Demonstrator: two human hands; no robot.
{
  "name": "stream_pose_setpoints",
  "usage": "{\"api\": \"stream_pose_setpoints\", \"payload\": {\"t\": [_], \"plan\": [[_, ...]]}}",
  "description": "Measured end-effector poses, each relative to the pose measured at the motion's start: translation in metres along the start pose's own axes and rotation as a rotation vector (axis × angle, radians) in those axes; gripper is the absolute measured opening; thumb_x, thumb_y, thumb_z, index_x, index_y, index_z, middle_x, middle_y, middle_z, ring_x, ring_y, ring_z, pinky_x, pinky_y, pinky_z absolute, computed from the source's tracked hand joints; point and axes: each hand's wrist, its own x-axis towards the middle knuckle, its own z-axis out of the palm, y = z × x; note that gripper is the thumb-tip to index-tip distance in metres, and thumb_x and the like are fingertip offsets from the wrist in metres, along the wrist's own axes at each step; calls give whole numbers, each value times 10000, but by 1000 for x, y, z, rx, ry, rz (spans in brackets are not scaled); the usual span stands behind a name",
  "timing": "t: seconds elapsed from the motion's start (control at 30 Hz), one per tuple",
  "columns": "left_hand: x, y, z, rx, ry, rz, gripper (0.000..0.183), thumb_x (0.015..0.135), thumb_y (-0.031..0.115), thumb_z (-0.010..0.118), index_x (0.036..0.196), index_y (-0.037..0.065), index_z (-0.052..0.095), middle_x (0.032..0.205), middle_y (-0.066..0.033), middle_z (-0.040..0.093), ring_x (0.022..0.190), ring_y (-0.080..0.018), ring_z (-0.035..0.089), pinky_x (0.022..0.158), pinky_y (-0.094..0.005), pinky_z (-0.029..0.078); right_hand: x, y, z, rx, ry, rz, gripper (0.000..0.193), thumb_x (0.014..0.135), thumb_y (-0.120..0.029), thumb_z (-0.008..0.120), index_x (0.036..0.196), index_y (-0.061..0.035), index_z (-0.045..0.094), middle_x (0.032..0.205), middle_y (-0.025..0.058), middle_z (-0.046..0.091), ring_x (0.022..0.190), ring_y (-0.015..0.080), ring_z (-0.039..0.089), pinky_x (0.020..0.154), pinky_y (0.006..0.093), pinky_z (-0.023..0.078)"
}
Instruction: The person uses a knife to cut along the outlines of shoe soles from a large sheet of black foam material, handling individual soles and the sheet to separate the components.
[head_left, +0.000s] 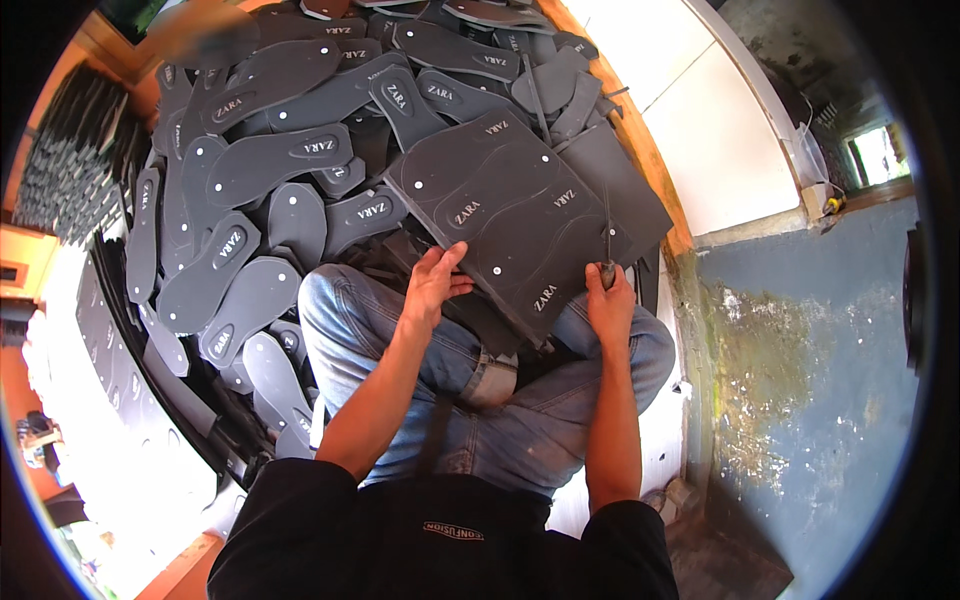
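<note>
A dark grey foam sheet [520, 205] with curved sole outlines and small white dots is tilted over my crossed legs. My left hand [437, 280] grips its left edge, thumb on top and the other fingers partly below. At the sheet's right side, my right hand [610, 305] is closed round the dark handle of a thin-bladed knife [607, 268]. The slim blade points away from me, along the sheet's right part; whether it has cut into the foam I cannot tell. Another grey sheet [640, 195] lies partly underneath at the right.
Cut-out grey soles [280, 165] are heaped ahead and to the left. Stacked dark sheets [75, 150] stand at far left, with a marked sheet [105, 335] nearer. An orange wooden edge [640, 130] and a stained blue wall [800, 340] bound the right side.
</note>
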Motion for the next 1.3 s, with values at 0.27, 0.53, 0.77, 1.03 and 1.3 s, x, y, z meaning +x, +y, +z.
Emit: {"api": "stream_pose_setpoints", "payload": {"t": [0.27, 0.53, 0.77, 1.03, 1.3], "plan": [[-1, 14, -7, -183, 23, 152, 199, 849, 209, 627, 1012, 95, 629, 850, -22, 674, 695, -121, 648, 566, -233, 499, -5, -3, -9, 706, 193, 242, 247, 891, -252, 591, 939, -11, 568, 743, 39, 585, 565, 86, 536, 485, 219, 427], [-85, 4, -42, -425, -6, 234, 203, 897, 135, 561, 1090, 77, 588, 992, -47, 658, 780, -127, 653, 621, -236, 537, -55, -21, -20, 986, 124, 347, 360, 937, -310, 512, 1056, 28, 551, 827, 75, 621, 584, 101, 536, 467, 208, 410], [-113, 1, -48, -559, 41, 296, 225, 895, 99, 553, 1120, 82, 560, 1054, -65, 632, 941, -173, 625, 785, -319, 539, -65, -45, -20, 1125, -32, 346, 498, 932, -405, 484, 1110, 55, 552, 848, 99, 635, 562, 129, 531, 444, 243, 400], [-134, -50, 21, -518, -2, 116, 181, 881, 152, 598, 1042, 72, 573, 960, -55, 651, 801, -171, 659, 664, -277, 568, -81, -13, 5, 1635, -340, 360, 505, 953, -468, 354, 1185, -50, 517, 1009, 91, 616, 854, 202, 602, 714, 333, 503], [-127, -69, 7, -342, -134, 33, 225, 873, 116, 592, 1080, 31, 566, 1053, -120, 622, 926, -242, 629, 780, -294, 533, -98, -56, 8, 1687, 195, 585, 596, 912, -579, 337, 1160, -70, 524, 991, 59, 613, 800, 206, 593, 639, 341, 494]]}}
